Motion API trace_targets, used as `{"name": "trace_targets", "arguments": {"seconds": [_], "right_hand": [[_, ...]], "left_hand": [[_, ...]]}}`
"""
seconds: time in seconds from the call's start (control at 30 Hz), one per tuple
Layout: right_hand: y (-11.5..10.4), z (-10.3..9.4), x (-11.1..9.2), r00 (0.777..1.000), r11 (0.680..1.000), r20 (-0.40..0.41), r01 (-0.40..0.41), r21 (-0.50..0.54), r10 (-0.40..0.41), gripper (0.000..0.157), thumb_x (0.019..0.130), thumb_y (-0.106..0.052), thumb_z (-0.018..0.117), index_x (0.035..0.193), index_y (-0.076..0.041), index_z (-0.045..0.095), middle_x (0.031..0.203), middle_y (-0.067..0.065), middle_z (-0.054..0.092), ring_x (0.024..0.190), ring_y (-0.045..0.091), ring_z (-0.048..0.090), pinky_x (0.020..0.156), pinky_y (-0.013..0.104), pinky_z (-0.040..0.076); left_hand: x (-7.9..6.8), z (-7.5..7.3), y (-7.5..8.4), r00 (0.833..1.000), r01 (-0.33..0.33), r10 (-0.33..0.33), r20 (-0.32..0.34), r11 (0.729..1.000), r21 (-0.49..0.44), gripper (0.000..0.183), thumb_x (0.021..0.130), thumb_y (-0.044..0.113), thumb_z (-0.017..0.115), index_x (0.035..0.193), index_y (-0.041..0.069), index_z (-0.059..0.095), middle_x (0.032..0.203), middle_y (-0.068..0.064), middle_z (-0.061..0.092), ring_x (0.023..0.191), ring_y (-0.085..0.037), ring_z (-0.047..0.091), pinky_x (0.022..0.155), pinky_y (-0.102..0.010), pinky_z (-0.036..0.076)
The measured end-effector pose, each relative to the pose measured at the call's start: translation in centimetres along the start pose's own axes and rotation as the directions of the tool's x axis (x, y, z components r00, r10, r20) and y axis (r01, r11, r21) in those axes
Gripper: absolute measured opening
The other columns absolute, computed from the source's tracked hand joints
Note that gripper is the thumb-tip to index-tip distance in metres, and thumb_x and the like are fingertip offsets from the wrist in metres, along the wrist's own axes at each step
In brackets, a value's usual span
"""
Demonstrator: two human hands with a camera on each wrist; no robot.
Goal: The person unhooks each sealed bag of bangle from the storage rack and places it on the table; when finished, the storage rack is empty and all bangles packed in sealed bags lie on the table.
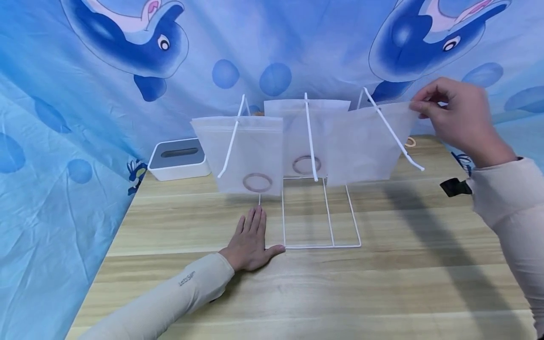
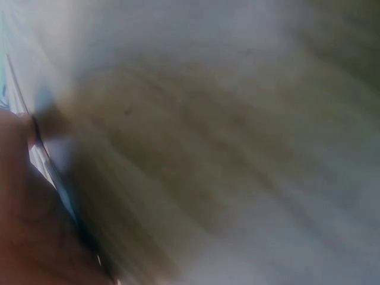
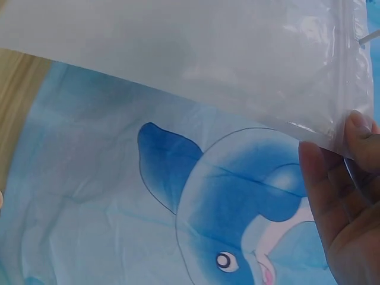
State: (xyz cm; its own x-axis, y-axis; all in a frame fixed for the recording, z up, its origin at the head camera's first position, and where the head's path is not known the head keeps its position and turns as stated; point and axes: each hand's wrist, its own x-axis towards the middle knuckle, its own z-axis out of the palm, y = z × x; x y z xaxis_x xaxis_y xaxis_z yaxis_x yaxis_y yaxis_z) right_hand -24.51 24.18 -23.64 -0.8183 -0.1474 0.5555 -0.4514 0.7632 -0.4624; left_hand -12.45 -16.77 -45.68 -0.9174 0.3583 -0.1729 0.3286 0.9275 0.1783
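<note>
A white wire rack [image 1: 360, 244] stands on the table with three white zip bags hung on its prongs. A ring shows through the left bag [image 1: 238, 151] and another through the middle bag [image 1: 307, 106]. No ring is visible in the right bag [image 1: 361, 146], which hangs tilted on the right prong. My right hand [image 1: 461, 113] pinches that bag's upper right corner; in the right wrist view, the bag [image 3: 196, 53] lies between thumb and fingers. Flat on the rack's front left base, my left hand [image 1: 248, 241] has its fingers straight. The left wrist view is blurred.
A white box with a grey slotted lid [image 1: 178, 158] stands at the table's back left. Behind the right bag, a pale wooden ring [image 1: 410, 142] lies near the back edge. A blue dolphin-print curtain [image 1: 314, 42] hangs behind the wooden table [image 1: 323, 293].
</note>
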Motion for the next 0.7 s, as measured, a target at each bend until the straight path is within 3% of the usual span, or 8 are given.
{"name": "trace_targets", "arguments": {"seconds": [0.2, 0.5, 0.7], "right_hand": [[-0.5, -0.6, -1.5, 0.999, 0.997, -0.020, 0.033, -0.064, -0.035, 0.011, 0.098, -0.001, 0.062, 0.099, 0.007, 0.070, 0.095, 0.016, 0.067, 0.070, -0.015, 0.048, 0.064, 0.001, 0.036], [-0.8, -1.6, -3.3, 0.994, 0.993, -0.039, 0.095, -0.075, -0.099, 0.010, 0.098, 0.004, 0.060, 0.096, 0.010, 0.069, 0.094, 0.024, 0.068, 0.073, -0.021, 0.045, 0.072, -0.003, 0.034], [-1.4, -2.5, -4.7, 0.987, 0.984, -0.055, 0.145, -0.103, -0.151, 0.006, 0.095, 0.009, 0.063, 0.093, 0.010, 0.068, 0.089, 0.025, 0.068, 0.075, -0.026, 0.043, 0.074, -0.003, 0.033]], "left_hand": [[0.4, 0.1, 0.1, 1.000, -0.009, 0.009, 0.000, 1.000, 0.003, 0.105, 0.096, 0.072, 0.038, 0.155, -0.012, 0.012, 0.163, -0.029, 0.003, 0.151, -0.041, 0.001, 0.118, -0.055, 0.004], [1.2, 0.5, 0.3, 0.999, 0.012, -0.014, 0.045, 0.999, 0.036, 0.107, 0.095, 0.076, 0.032, 0.157, -0.009, 0.006, 0.164, -0.026, -0.003, 0.151, -0.037, -0.005, 0.119, -0.054, 0.003], [1.4, 0.8, 0.2, 1.000, 0.008, -0.009, 0.025, 0.999, 0.041, 0.107, 0.095, 0.075, 0.034, 0.157, -0.008, 0.008, 0.164, -0.027, -0.002, 0.151, -0.038, -0.005, 0.118, -0.055, 0.005]]}}
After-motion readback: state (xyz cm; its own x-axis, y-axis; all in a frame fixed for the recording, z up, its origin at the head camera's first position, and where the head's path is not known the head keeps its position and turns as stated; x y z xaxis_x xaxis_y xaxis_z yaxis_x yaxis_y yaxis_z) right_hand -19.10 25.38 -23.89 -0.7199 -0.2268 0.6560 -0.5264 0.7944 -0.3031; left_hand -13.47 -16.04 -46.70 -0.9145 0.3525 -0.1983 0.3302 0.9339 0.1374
